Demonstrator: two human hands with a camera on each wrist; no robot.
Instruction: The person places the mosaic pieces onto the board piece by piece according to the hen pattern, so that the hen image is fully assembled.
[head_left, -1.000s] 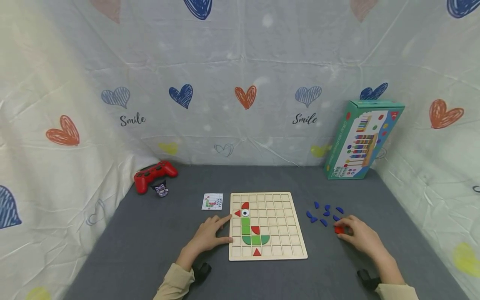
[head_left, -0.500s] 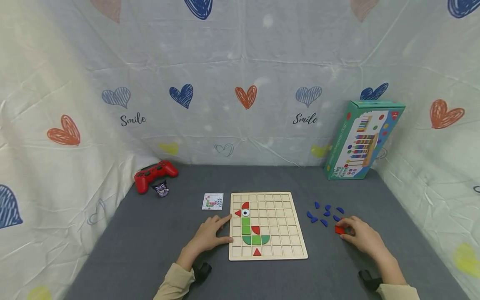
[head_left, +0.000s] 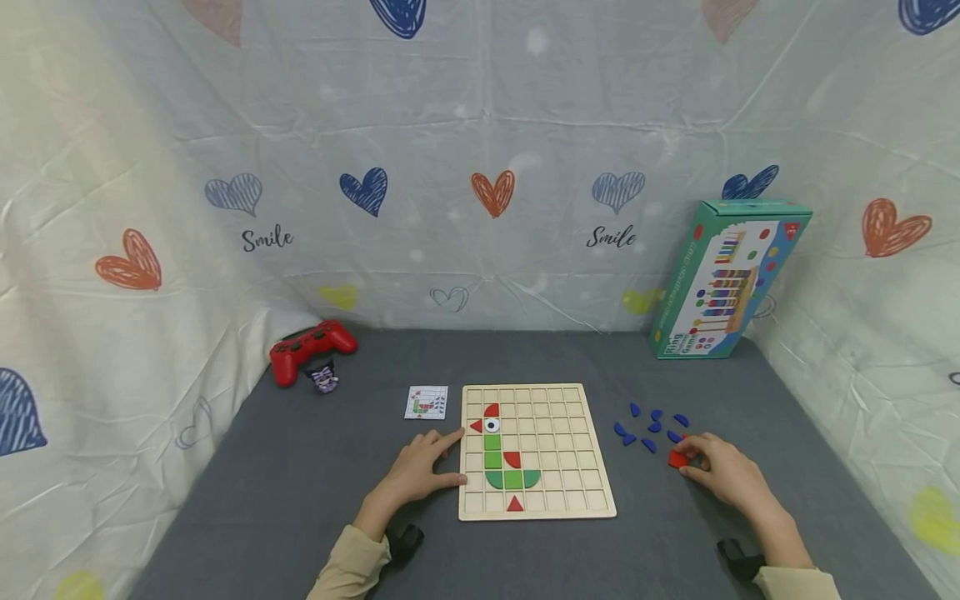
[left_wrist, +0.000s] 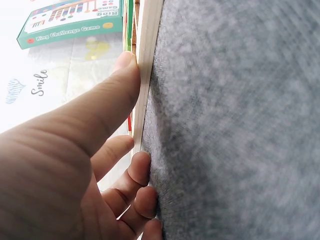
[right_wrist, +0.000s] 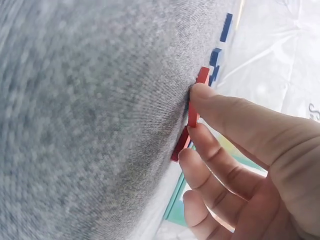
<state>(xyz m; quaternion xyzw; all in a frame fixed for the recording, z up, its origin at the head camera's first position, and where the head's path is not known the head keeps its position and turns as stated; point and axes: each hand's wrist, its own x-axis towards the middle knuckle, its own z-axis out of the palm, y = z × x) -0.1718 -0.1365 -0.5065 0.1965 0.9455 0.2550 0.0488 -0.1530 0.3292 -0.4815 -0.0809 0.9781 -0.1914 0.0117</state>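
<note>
My left hand (head_left: 420, 471) rests at the left edge of a wooden grid board (head_left: 562, 417), thumb and index fingertip touching its side. Red, green and white-eyed pieces form a bird-like figure on the board, with a red triangle (head_left: 514, 504) below it. To the right of the board, my right hand (head_left: 720, 471) pinches a red piece (right_wrist: 193, 116) between thumb and index finger, low over the cloth. Another red piece (right_wrist: 180, 144) lies by those fingers, mostly hidden in the head view. Several blue half-round pieces (head_left: 648, 445) lie scattered just beyond the right hand.
A small pattern card (head_left: 426, 402) lies left of the board. A red game controller (head_left: 311, 350) and a small dark figure charm (head_left: 324, 377) are at the back left. The green game box (head_left: 731, 283) stands at the back right, near the heart-print curtain (head_left: 450, 250).
The right hand shifts very slightly and the red piece turns a little in its fingers. A bit of the second red piece comes into sight behind them. The left hand keeps its place.
</note>
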